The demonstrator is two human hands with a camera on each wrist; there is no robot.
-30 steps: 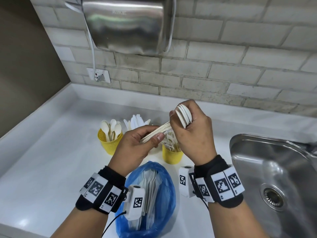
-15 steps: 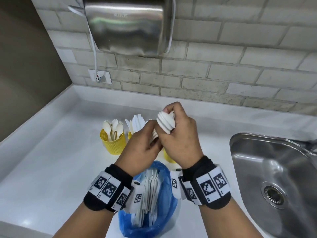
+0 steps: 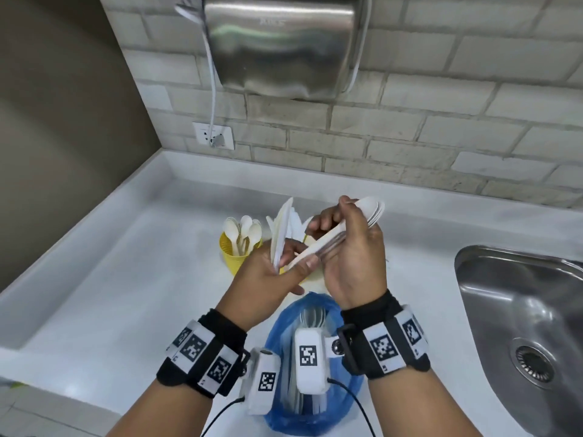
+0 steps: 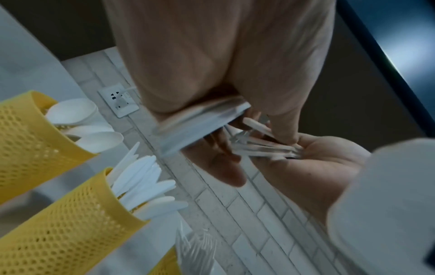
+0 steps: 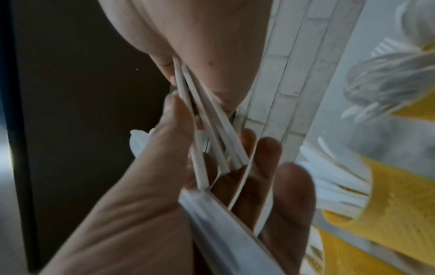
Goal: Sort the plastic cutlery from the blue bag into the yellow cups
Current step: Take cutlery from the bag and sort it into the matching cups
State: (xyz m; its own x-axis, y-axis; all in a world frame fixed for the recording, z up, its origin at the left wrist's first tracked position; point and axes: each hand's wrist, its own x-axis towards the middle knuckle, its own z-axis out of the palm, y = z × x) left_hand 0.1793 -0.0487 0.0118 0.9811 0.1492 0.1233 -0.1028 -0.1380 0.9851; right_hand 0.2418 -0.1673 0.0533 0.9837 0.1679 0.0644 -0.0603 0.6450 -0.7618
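Observation:
My right hand (image 3: 353, 247) grips a stack of white plastic spoons (image 3: 373, 211) above the counter, their handles (image 5: 207, 130) slanting down to the left. My left hand (image 3: 277, 272) holds a bundle of white knives (image 3: 280, 234) upright, pinched under the thumb (image 5: 164, 148), and its fingers touch the spoon handles. Behind the hands stand yellow mesh cups: one with spoons (image 3: 233, 257) (image 4: 23, 139), one with knives (image 4: 70, 223), one with forks (image 4: 164, 264). The open blue bag (image 3: 315, 414) with more white cutlery lies below my wrists.
A steel sink (image 3: 520, 310) is set into the white counter (image 3: 110, 294) on the right. A metal hand dryer (image 3: 277, 42) hangs on the brick wall above, its cord running to a socket (image 3: 214, 135). A dark wall bounds the left side.
The single bundle held between both hands has been split: my left hand now holds the knives upright, while my right hand keeps the spoons. Both hands rose slightly.

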